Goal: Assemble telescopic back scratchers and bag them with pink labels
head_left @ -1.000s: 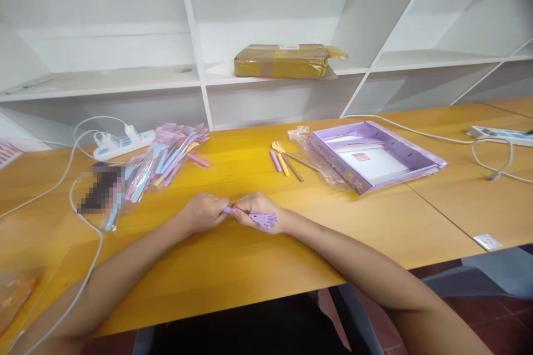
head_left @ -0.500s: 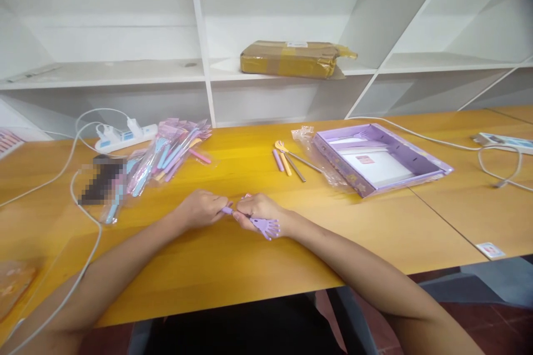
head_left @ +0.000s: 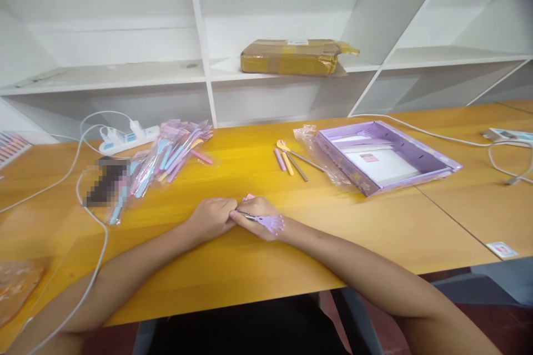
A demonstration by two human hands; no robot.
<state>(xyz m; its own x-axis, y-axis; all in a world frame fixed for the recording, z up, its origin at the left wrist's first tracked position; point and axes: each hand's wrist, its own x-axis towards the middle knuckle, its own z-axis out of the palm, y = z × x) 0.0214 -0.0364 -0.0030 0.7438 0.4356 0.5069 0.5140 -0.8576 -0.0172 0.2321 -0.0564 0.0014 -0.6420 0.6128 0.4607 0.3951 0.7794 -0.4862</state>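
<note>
Both my hands are together above the table, closed on a back scratcher with a purple hand-shaped head (head_left: 270,223) and a thin metal rod. My right hand (head_left: 259,213) grips the rod, with the head lying over the wrist side. My left hand (head_left: 211,216) is wrapped round the other end and covers the purple handle. A small pink printed piece (head_left: 249,197) sticks up behind my right fingers; what it is I cannot make out. Beyond my hands lie a yellow scratcher head on a rod (head_left: 283,146), a purple handle (head_left: 280,160) and a yellow handle (head_left: 287,164).
An open purple box (head_left: 362,180) stands to the right with clear plastic beside it. Bagged scratchers (head_left: 166,155) are piled at left near a white power strip (head_left: 129,140). Cables cross both sides. A taped carton (head_left: 287,58) sits on the shelf.
My left hand has come closer to my right, and the purple handle between them is now covered. The metal rod shows more by the scratcher head. The view has shifted slightly.
</note>
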